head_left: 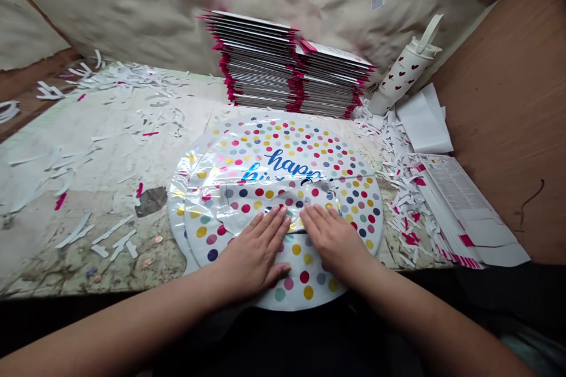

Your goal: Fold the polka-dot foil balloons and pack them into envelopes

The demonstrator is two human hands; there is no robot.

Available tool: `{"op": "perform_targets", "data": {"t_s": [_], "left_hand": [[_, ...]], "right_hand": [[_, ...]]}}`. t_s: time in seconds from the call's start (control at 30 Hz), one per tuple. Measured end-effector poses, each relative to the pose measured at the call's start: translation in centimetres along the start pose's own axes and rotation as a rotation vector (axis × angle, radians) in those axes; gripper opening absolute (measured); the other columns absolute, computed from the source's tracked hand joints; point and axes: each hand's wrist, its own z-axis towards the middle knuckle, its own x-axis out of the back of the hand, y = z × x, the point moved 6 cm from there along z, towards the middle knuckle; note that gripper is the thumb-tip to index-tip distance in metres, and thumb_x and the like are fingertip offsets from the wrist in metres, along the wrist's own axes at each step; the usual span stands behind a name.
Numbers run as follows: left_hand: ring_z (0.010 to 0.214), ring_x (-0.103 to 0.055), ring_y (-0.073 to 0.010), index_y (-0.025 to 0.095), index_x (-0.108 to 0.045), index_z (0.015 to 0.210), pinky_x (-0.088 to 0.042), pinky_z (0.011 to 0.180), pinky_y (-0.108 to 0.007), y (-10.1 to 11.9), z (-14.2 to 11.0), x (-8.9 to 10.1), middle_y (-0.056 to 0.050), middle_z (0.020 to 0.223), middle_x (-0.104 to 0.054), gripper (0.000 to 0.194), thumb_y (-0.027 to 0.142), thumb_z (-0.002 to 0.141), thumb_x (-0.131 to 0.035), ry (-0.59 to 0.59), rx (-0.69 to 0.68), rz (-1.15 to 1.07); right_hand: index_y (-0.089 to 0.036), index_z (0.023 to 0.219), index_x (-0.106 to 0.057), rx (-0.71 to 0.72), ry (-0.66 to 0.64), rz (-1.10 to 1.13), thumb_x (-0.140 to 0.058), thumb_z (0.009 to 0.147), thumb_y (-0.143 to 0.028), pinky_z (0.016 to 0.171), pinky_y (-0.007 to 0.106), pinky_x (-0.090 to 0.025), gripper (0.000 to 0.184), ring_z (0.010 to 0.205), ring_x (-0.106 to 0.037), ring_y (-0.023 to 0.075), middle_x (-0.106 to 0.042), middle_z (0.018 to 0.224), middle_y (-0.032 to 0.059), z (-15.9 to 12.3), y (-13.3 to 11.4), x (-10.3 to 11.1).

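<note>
A round foil balloon (283, 150) lies flat on the worktable, printed with multicoloured dots and blue "happy" lettering. Its lower part is folded, with a creased flap (265, 203) turned upward over the middle. Another foil sheet (177, 206) shows beneath its left edge. My left hand (256, 250) rests flat on the fold, fingers slightly apart. My right hand (331, 235) presses beside it on the same fold, and neither hand grips anything.
A tall stack of flat packaged sheets (283, 65) with pink edges stands behind the balloon. A heart-patterned cylinder (404, 73) lies at back right. White paper scraps (407, 200) and printed cards (464, 206) lie right; more scraps (119, 76) litter the worn table (88, 177).
</note>
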Motion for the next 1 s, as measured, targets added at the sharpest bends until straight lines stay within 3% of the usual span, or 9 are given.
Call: {"op": "perform_targets", "data": {"t_s": [0.2, 0.3, 0.37, 0.43, 0.5, 0.67, 0.77, 0.9, 1.0], "left_hand": [[0.128, -0.035, -0.0320, 0.004, -0.044, 0.130, -0.030, 0.104, -0.047, 0.3, 1.5, 1.3, -0.020, 0.136, -0.041, 0.052, 0.036, 0.089, -0.040, 0.019, 0.075, 0.092], [0.120, -0.047, -0.0275, 0.003, -0.049, 0.126, -0.038, 0.100, -0.039, -0.1, 1.9, 1.3, -0.019, 0.129, -0.050, 0.042, 0.011, 0.085, -0.039, 0.031, 0.082, 0.121], [0.120, -0.048, -0.0227, 0.007, -0.044, 0.130, -0.041, 0.099, -0.033, -0.3, 2.0, 0.9, -0.016, 0.132, -0.048, 0.046, 0.008, 0.085, -0.038, 0.047, 0.033, 0.069], [0.125, -0.043, -0.0193, 0.013, -0.039, 0.135, -0.038, 0.102, -0.031, -0.3, 2.0, 0.4, -0.012, 0.137, -0.044, 0.048, 0.011, 0.086, -0.038, 0.064, -0.037, -0.005], [0.129, -0.036, -0.0195, 0.019, -0.036, 0.137, -0.032, 0.105, -0.032, 0.3, 2.2, -0.2, -0.009, 0.140, -0.040, 0.051, 0.013, 0.086, -0.040, 0.023, -0.137, -0.068], [0.136, -0.016, -0.0274, 0.025, -0.027, 0.141, -0.021, 0.109, -0.045, 2.2, 2.4, -0.2, -0.011, 0.148, -0.021, 0.065, 0.014, 0.080, -0.048, -0.094, -0.326, -0.132], [0.134, -0.024, -0.0296, 0.018, -0.034, 0.138, -0.025, 0.107, -0.048, 2.7, 1.7, 0.2, -0.015, 0.144, -0.030, 0.059, 0.012, 0.080, -0.045, -0.078, -0.344, -0.123], [0.108, -0.055, -0.0276, 0.013, -0.058, 0.117, -0.042, 0.093, -0.042, 2.1, 1.4, 1.7, -0.015, 0.112, -0.063, 0.038, 0.012, 0.085, -0.036, 0.002, -0.218, -0.294], [0.081, -0.065, -0.0228, 0.017, -0.066, 0.087, -0.051, 0.071, -0.031, -0.5, 3.0, 2.0, -0.007, 0.085, -0.069, 0.027, 0.029, 0.086, -0.041, -0.110, 0.180, -0.647]], "right_hand": [[-0.006, 0.091, -0.066, 0.120, 0.309, -0.041, -0.049, 0.082, -0.004, 0.088, 0.046, -0.048, 0.019, 0.090, -0.065, 0.0266, -0.071, 0.086, 0.0151, -1.8, -0.2, 4.0], [-0.013, 0.112, -0.058, 0.229, 0.488, 0.174, -0.054, 0.082, -0.011, 0.100, 0.047, -0.040, 0.030, 0.112, -0.055, 0.0258, -0.065, 0.108, 0.0115, -4.5, -1.5, 6.0], [-0.018, 0.134, -0.037, 0.015, 0.506, 0.333, -0.054, 0.082, -0.014, 0.103, 0.050, -0.036, 0.055, 0.126, -0.040, 0.0270, -0.048, 0.133, 0.0121, -6.0, 0.0, 4.9], [-0.017, 0.143, -0.014, -0.261, 0.427, 0.460, -0.054, 0.081, -0.018, 0.103, 0.052, -0.036, 0.074, 0.133, -0.027, 0.0288, -0.028, 0.145, 0.0149, -7.3, 2.3, 2.2], [-0.013, 0.144, -0.002, -0.330, 0.336, 0.519, -0.052, 0.081, -0.020, 0.103, 0.051, -0.036, 0.080, 0.135, -0.020, 0.0291, -0.019, 0.148, 0.0174, -7.8, 3.5, 0.0], [-0.023, 0.141, -0.022, 0.140, 0.215, 0.382, -0.043, 0.086, -0.008, 0.107, 0.052, -0.026, 0.061, 0.133, -0.026, 0.0237, -0.042, 0.138, 0.0086, -6.9, 1.4, 0.3], [-0.023, 0.127, -0.047, 0.238, 0.032, 0.453, -0.041, 0.089, -0.010, 0.106, 0.044, -0.030, 0.040, 0.124, -0.043, 0.0186, -0.057, 0.125, 0.0050, -6.7, 0.6, 0.5], [-0.022, 0.107, -0.062, -0.047, -0.122, 0.797, -0.052, 0.086, -0.025, 0.096, 0.039, -0.040, 0.024, 0.108, -0.058, 0.0193, -0.065, 0.112, 0.0055, -6.0, 2.4, 0.0], [-0.018, 0.091, -0.065, -0.445, -0.215, 1.077, -0.051, 0.085, -0.034, 0.074, 0.032, -0.051, 0.022, 0.085, -0.066, 0.0195, -0.070, 0.092, 0.0053, -5.1, 5.1, -1.4]]}}
